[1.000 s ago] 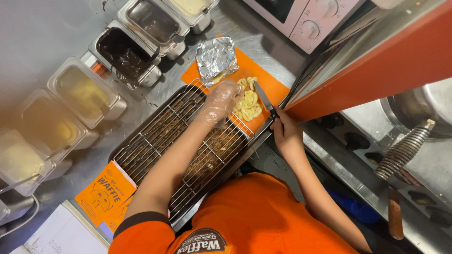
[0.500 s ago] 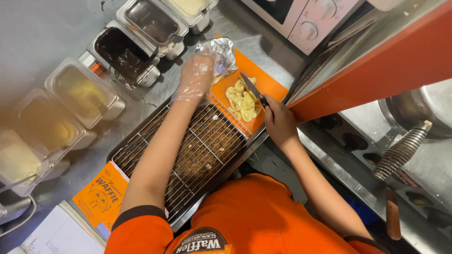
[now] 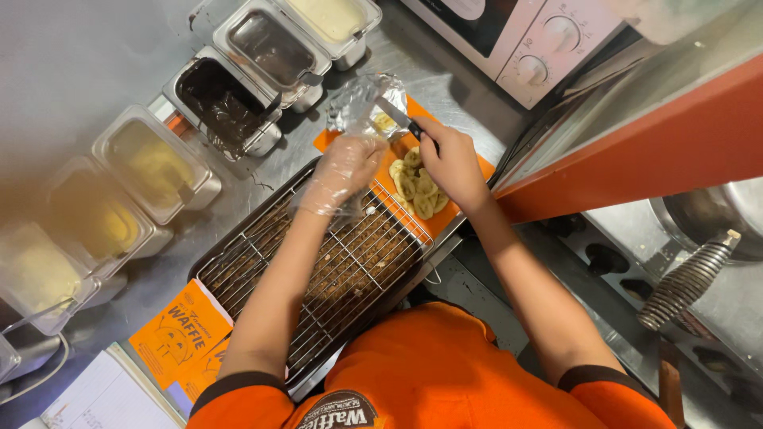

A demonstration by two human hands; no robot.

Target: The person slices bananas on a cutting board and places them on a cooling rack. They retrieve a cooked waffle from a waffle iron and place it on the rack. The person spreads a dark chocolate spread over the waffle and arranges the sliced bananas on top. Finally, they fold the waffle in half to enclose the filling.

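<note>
1. A knife (image 3: 395, 117) is gripped by its black handle in the bare right hand (image 3: 451, 161); the blade points toward a crumpled foil (image 3: 362, 102) at the far end of the orange board (image 3: 397, 151).
2. The foil is touched by the left hand (image 3: 343, 171), which wears a clear loose glove; whether it is pinched or only steadied cannot be told.
3. Banana slices (image 3: 419, 187) lie in a small heap on the board, just beside the right hand.
4. The slices are judged soft, moist and slippery, easily bruised; lifting from beneath is advised.
5. The foil is judged light and easily torn.
6. A wire rack (image 3: 318, 278) lies under the left forearm.
</note>
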